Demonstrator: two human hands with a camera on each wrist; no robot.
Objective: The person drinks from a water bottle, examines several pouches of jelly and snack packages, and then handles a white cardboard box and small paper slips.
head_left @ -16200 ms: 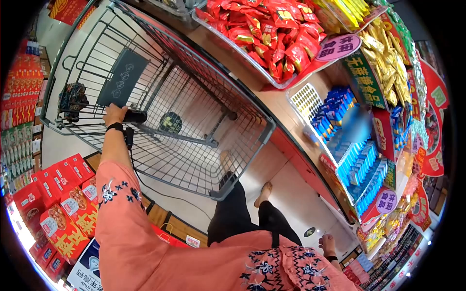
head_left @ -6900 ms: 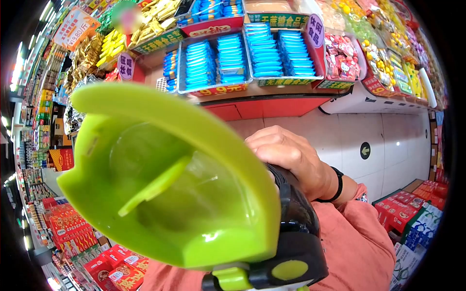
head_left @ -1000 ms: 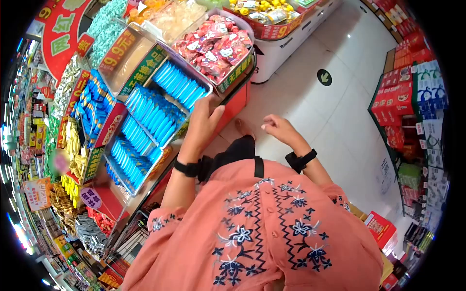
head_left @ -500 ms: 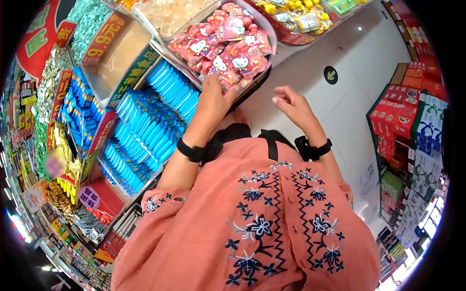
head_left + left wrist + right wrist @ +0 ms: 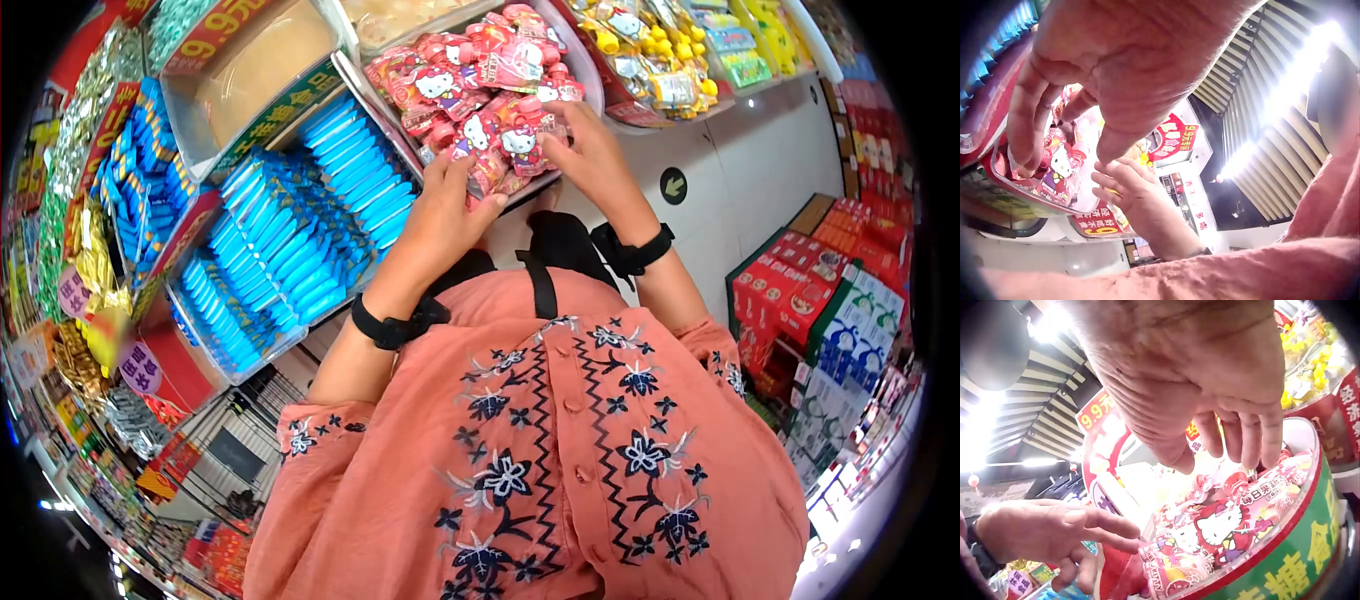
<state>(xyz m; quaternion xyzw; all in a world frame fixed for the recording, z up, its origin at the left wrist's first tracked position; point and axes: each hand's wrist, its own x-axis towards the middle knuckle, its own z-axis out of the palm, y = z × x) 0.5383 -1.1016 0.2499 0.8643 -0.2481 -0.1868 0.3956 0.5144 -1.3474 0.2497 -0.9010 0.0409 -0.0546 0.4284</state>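
Observation:
Pink-red cartoon packets point(image 5: 480, 135) fill a rounded bin with a green outer label point(image 5: 1307, 534). My left hand point(image 5: 445, 215) touches packets at the near left side, fingers slightly bent and thumb apart. From the right, my right hand point(image 5: 595, 165) reaches over the bin's near edge, fingertips on the packets. In the left wrist view the left hand point(image 5: 1104, 69) has its fingers down among the packets point(image 5: 1060, 165). The right wrist view shows the right hand point(image 5: 1191, 369) above the packets point(image 5: 1222, 525), with relaxed fingers and no packet lifted.
Blue-wrapped snacks point(image 5: 290, 230) fill trays on the left. Yellow-topped sweets point(image 5: 670, 85) lie in a bin at the upper right. A shopping cart point(image 5: 235, 455) stands lower left, and stacked red boxes point(image 5: 790, 285) stand right of the floor aisle.
Both hands have moved from in front of the display onto the pink packets, which now show larger. Much earlier, one hand held the cart handle; later, a green-lidded bottle was close to the camera.

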